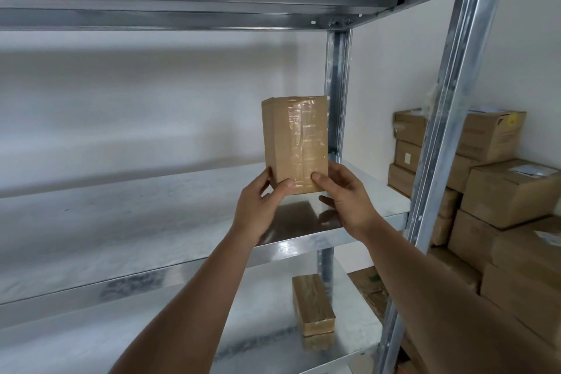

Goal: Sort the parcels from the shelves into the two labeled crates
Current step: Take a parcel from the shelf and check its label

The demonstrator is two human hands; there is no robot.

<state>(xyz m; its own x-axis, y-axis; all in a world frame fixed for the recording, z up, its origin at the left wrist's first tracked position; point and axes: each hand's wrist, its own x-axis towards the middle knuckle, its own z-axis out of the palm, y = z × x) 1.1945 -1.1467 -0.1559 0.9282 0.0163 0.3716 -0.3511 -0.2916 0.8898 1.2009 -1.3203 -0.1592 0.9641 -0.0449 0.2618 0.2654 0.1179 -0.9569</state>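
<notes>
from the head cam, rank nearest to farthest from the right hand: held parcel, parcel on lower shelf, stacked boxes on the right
1. held parcel, gripped by the right hand
2. parcel on lower shelf, below the hand
3. stacked boxes, right, beyond the upright

2 taped parcels [296, 143] — 2 hands [258, 209] — 3 metal shelves [121, 222].

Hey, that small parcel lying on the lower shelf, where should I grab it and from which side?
Grip the parcel across its two long sides, coming from the front and above. It lies flat with a short end facing the shelf's open edge, and nothing touches either long side, though the rear post stands close behind.
</notes>
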